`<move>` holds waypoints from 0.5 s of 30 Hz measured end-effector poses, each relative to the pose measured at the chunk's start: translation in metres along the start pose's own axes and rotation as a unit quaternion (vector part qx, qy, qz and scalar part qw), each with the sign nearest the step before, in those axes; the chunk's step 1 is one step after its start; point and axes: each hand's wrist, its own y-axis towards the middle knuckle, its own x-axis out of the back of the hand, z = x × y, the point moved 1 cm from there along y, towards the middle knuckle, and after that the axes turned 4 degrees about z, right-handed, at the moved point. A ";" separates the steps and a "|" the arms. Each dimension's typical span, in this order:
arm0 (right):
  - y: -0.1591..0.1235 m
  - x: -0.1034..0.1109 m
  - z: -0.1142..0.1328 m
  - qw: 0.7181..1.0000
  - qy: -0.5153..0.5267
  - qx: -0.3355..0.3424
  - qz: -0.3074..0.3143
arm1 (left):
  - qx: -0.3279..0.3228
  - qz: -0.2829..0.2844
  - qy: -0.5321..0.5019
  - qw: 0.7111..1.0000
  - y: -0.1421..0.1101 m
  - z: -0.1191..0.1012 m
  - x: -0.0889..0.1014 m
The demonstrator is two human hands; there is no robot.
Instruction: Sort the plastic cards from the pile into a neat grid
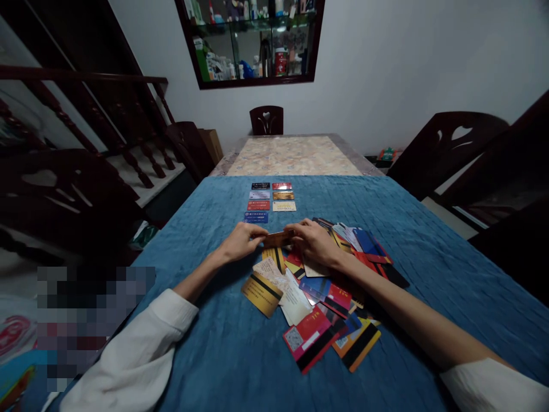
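Between my two hands a brownish-gold plastic card (pixel 277 238) is held tilted up, its ends pinched by the fingertips. My left hand (pixel 243 240) grips its left end, fingers closed. My right hand (pixel 316 241) closes on the right end, above a loose pile of cards. In that pile lie a gold card (pixel 262 293) with a dark stripe, a pink-red card (pixel 314 337) and an orange card (pixel 357 343). Just beyond my hands, cards lie in two neat columns; a blue card (pixel 256 217) is the nearest on the left, a cream card (pixel 284 206) on the right.
A blue cloth (pixel 214 343) covers the near part of the table; the patterned tabletop (pixel 295 154) shows beyond it. Dark wooden chairs (pixel 454 143) stand around. A wooden railing (pixel 86 74) runs along the left, and a glass-shelved cabinet (pixel 253 51) is set in the far wall.
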 end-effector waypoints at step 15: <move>-0.001 -0.002 0.003 0.994 -0.092 0.039 -0.037 | 0.004 -0.035 0.011 0.999 0.002 0.008 -0.012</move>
